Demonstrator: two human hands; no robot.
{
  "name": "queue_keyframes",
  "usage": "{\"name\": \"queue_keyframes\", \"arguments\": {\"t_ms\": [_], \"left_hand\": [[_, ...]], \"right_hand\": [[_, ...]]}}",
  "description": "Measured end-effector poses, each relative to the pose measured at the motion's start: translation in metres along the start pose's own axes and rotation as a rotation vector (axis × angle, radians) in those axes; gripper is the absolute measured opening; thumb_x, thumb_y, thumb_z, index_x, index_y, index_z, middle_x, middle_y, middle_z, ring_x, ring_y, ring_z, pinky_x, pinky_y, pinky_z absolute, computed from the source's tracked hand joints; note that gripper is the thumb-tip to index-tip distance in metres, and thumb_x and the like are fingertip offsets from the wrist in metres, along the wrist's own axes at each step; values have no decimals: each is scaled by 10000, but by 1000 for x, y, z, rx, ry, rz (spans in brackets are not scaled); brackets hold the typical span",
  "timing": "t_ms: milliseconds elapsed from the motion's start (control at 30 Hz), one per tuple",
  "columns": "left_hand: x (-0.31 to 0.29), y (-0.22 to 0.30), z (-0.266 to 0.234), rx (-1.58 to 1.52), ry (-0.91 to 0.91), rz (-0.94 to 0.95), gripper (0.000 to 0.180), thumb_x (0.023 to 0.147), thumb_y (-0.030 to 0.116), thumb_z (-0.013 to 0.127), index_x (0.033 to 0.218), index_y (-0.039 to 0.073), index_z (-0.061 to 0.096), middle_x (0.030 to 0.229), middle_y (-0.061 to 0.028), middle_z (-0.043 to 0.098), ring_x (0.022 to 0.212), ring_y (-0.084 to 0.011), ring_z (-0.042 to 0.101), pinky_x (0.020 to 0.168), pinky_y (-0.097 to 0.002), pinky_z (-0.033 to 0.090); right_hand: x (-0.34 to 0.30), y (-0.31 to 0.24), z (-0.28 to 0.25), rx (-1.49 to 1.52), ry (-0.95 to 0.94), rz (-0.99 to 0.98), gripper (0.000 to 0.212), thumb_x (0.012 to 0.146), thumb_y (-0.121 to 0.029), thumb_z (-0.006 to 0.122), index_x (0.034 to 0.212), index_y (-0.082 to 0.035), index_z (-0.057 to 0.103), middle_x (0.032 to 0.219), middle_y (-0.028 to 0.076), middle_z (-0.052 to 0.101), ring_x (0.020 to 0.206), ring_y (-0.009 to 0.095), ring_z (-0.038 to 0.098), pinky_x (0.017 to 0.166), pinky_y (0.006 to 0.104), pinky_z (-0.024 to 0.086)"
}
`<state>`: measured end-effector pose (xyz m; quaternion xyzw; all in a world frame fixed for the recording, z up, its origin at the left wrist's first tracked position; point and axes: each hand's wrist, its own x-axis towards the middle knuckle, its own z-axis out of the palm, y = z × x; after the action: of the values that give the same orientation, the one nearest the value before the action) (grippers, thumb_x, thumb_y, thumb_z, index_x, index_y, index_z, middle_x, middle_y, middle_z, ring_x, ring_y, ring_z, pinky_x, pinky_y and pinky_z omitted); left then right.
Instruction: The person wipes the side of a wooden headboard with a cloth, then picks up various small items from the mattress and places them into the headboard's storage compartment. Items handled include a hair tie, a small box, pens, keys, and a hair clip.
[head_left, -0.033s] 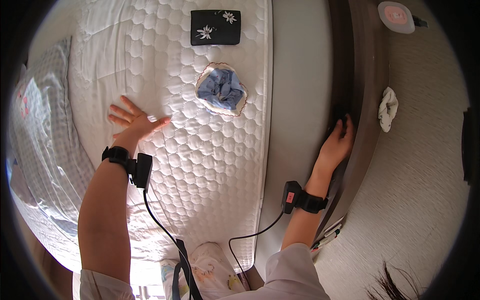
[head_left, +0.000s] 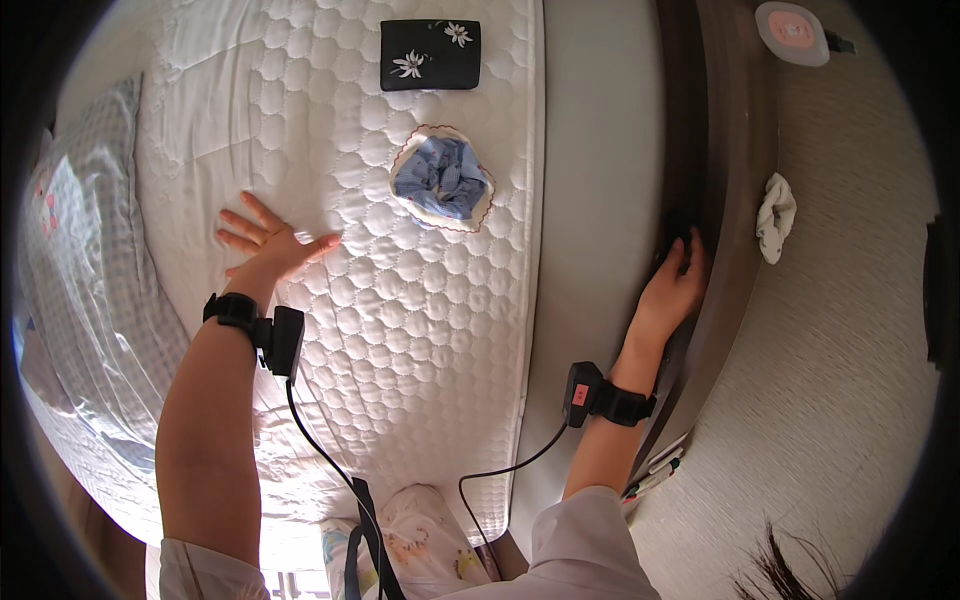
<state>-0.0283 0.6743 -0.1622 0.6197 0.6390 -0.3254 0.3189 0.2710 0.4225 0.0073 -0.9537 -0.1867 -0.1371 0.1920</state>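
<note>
My left hand (head_left: 265, 245) presses flat on the white quilted mattress (head_left: 420, 330), its fingers spread and holding nothing. My right hand (head_left: 677, 285) reaches down beside the dark bed frame (head_left: 735, 180), past the mattress's grey side. Its visible fingers are stretched out with a gap between them; the rest are hidden. Close to those fingertips is a very dark patch that I cannot make out. Between my hands, farther off, lies a crumpled blue cloth (head_left: 440, 180) with a cream, red-edged border. Beyond it rests a flat black pouch (head_left: 430, 55) with white flowers.
A grey checked pillow (head_left: 100, 230) is at the left. Beyond the frame on the right, a white scrunchie-like cloth (head_left: 775, 218) and a white-rimmed pink object (head_left: 793, 35) lie on the pale floor (head_left: 840, 300). Several slim pen-like items (head_left: 655, 475) sit nearer. Cables hang from both wrists.
</note>
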Motion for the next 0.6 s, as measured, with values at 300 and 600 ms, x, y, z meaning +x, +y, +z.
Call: {"name": "queue_keyframes", "arguments": {"t_ms": [300,600], "left_hand": [[0,0,1,1,7,5,1554,553,773,730,1360,73,-398,1404,-322,-399,1302,-516,-354,914,-826,67],[1,-3,3,-1,34,17,1566,529,779,738,1383,72,-368,1410,-323,-390,1309,-523,-338,913,-826,73]], "right_hand": [[-4,-13,-8,101,-49,159,320,987,-117,480,1271,18,538,1289,184,560,1135,284,563,954,341,449],[-90,-47,14,257,-133,-405,359,871,44,514,1226,28,568,1249,172,558,1150,340,521,971,437,417]]}}
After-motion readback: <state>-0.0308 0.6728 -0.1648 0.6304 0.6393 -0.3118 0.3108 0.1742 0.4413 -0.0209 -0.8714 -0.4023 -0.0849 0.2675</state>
